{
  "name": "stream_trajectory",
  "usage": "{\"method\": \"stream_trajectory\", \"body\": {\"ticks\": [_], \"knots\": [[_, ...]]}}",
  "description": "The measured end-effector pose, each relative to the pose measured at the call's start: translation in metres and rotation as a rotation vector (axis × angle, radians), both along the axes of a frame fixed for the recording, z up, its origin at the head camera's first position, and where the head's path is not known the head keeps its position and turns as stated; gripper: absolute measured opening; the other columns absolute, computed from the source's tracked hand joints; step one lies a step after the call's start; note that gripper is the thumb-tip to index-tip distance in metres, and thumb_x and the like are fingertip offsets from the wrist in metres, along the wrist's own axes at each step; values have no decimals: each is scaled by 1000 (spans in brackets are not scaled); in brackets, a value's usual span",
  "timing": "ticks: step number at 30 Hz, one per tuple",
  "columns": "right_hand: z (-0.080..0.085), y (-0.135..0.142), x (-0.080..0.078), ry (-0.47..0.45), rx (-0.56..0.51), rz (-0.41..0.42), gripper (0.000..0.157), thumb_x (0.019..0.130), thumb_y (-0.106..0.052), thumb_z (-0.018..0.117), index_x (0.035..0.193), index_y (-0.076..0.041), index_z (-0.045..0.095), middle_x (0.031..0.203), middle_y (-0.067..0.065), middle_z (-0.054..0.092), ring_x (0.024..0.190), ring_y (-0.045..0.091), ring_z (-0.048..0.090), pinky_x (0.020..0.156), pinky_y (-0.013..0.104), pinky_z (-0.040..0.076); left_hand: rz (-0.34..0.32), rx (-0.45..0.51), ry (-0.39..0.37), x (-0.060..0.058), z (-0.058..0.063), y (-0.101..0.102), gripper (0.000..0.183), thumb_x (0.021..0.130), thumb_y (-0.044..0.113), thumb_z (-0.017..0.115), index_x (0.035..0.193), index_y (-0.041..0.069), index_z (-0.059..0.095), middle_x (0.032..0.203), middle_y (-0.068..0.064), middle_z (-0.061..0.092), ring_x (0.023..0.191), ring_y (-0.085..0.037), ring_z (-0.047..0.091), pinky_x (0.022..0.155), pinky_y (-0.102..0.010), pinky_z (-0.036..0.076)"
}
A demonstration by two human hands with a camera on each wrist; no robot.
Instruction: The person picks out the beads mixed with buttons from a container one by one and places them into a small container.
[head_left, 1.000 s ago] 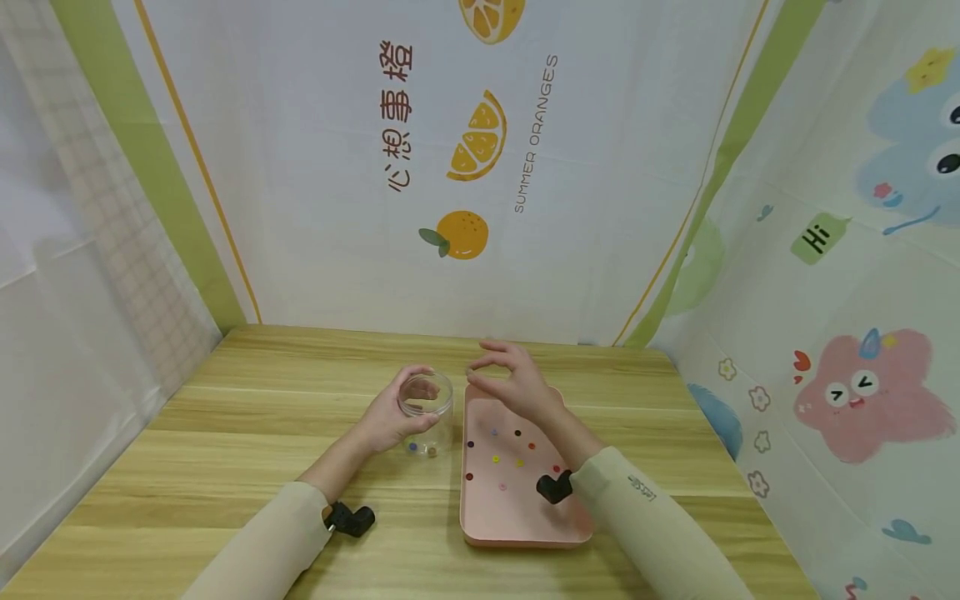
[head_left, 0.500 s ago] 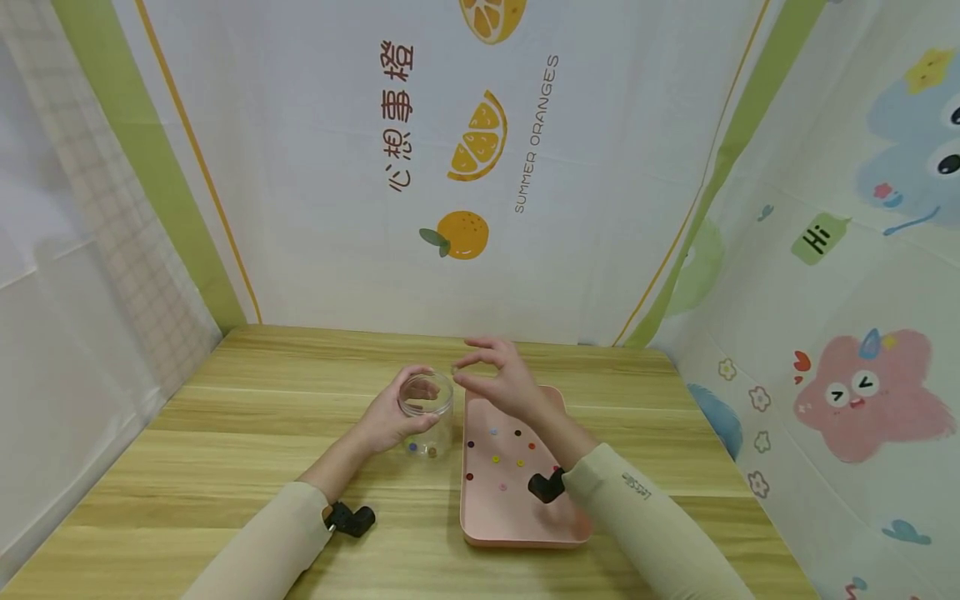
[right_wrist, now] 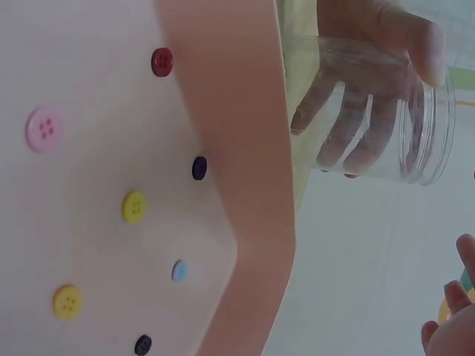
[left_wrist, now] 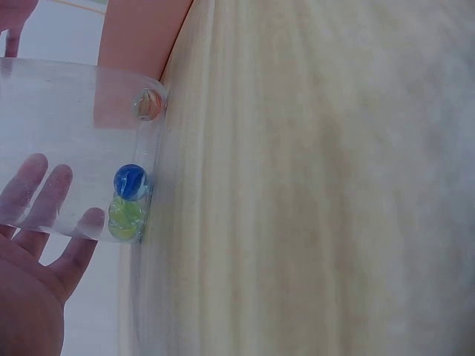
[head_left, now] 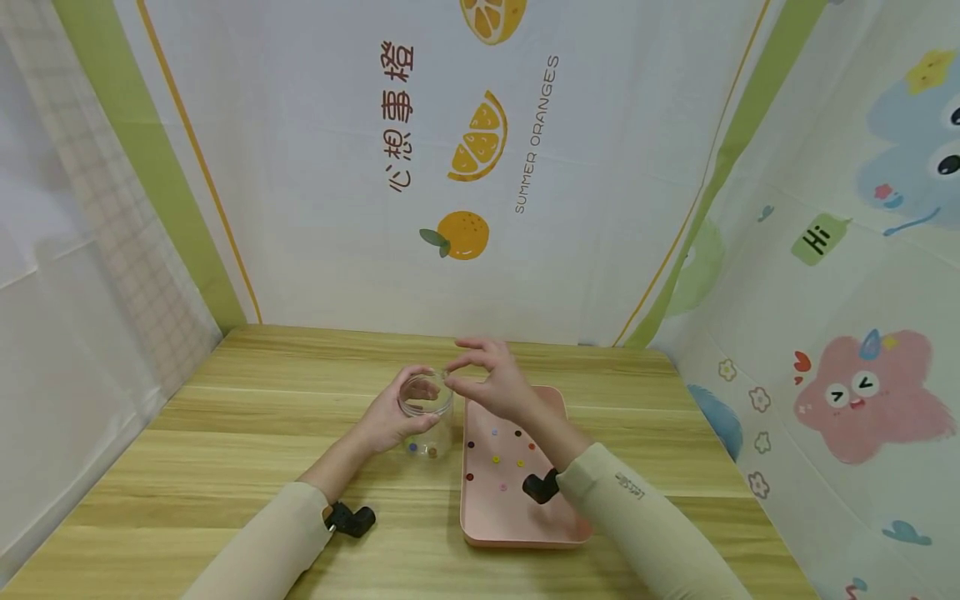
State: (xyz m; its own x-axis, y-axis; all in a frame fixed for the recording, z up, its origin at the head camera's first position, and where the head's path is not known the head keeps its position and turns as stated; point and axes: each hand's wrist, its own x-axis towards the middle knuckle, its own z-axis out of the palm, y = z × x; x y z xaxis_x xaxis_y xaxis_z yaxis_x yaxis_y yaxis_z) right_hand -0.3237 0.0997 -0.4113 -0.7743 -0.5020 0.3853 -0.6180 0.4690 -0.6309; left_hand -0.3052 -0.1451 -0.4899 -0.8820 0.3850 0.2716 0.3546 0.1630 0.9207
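Note:
My left hand (head_left: 395,417) grips a clear open-topped jar (head_left: 442,429), which stands on the table just left of the pink tray. Inside, at the bottom, lie a blue marble (left_wrist: 130,182), a yellow-green marble (left_wrist: 126,218), which may be more than one, and a clear marble with orange-brown streaks (left_wrist: 148,104). Right at the jar's rim, my right hand (head_left: 491,379) pinches what looks like a small clear marble between thumb and forefinger; the fingertips mostly hide it. Its other fingers are raised. The right wrist view shows only part of this hand at its edge.
The pink tray (head_left: 487,521) lies under my right forearm. Several buttons are scattered in it, among them a pink button (right_wrist: 45,129), a yellow button (right_wrist: 67,302) and a dark red button (right_wrist: 162,62). Printed curtains (head_left: 322,250) hang behind the wooden table (head_left: 225,450).
My right hand has moved left from above the tray's far end to the jar's rim, keeping its pinch. The left hand and jar have stayed in place.

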Motion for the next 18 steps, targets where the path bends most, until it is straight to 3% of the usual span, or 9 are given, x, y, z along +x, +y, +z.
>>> {"method": "stream_trajectory", "body": {"ticks": [8, 14, 18], "knots": [[1, -7, 5, 186, 73, 48, 16, 96, -21, 86, 110, -14, 86, 157, 17, 61, 154, 45, 39, 122, 74, 23, 4, -11, -4, 0, 0, -1, 72, 97, 9, 80, 158, 11, 41, 145, -28, 62, 137, -47, 61, 104, -45, 61], [0, -13, 7, 232, 111, 58, 15, 96, -21, 86, 109, -16, 85, 156, 16, 61, 154, 44, 41, 124, 76, 21, 2, -24, 5, 1, 1, -1, 72, 98, 12, 80, 158, 11, 40, 146, -23, 63, 137, -46, 61, 107, -53, 59], [-1, -17, 7, 228, 132, 63, 15, 96, -21, 85, 110, -17, 85, 156, 14, 61, 156, 41, 39, 127, 76, 17, 4, -33, -1, 2, 2, -2, 74, 98, 14, 80, 160, 11, 39, 153, -27, 59, 138, -46, 60, 108, -56, 58]]}}
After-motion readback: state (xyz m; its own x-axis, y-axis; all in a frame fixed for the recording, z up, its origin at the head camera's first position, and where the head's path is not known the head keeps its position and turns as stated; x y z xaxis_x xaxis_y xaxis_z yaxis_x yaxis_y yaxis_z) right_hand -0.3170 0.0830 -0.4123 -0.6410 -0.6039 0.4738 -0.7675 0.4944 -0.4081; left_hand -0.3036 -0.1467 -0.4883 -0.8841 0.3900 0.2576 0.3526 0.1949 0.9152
